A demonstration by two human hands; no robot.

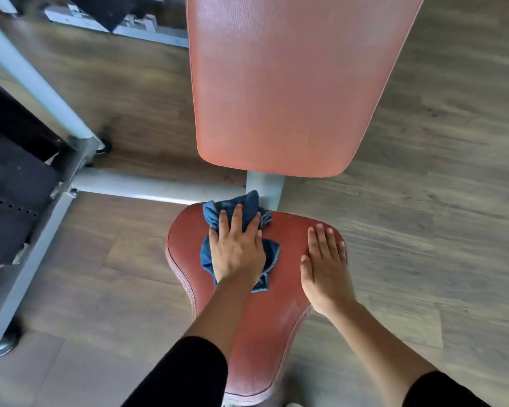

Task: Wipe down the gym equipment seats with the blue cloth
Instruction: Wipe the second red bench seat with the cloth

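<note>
- Blue cloth (215, 212) lies bunched on the red vinyl seat (262, 333), toward its 11 o'clock part, close to the rear edge.
- We record the left hand (237, 254) flat on top of the cloth, its fingers (237, 218) extended and spread, pressing rather than grasping. In our judgement this flat press holds more of the fabric against the surface for each stroke.
- The right hand (325, 268) rests bare on the seat at about 2 o'clock, near the right edge. Its fingers (321, 239) are released, lie straight and hold nothing. We take it as a brace for the leaning body, though it also covers a patch that will need wiping.
- We judge the wipe to be under way. Nothing shows which parts are already clean.
- The backrest (285, 83), a paler red pad, stands at 12 o'clock, apart from the seat, with a grey post (265, 186) in the gap between them. The cloth's upper fold reaches that post, so a rearward stroke could snag there.
- A grey crossbar (147, 186) runs off toward 9 o'clock to a neighbouring frame with black pads (12, 177); we judge it well clear of the wiping area.
- Wood-pattern floor (423, 201) surrounds the seat from 1 to 5 o'clock.
</note>
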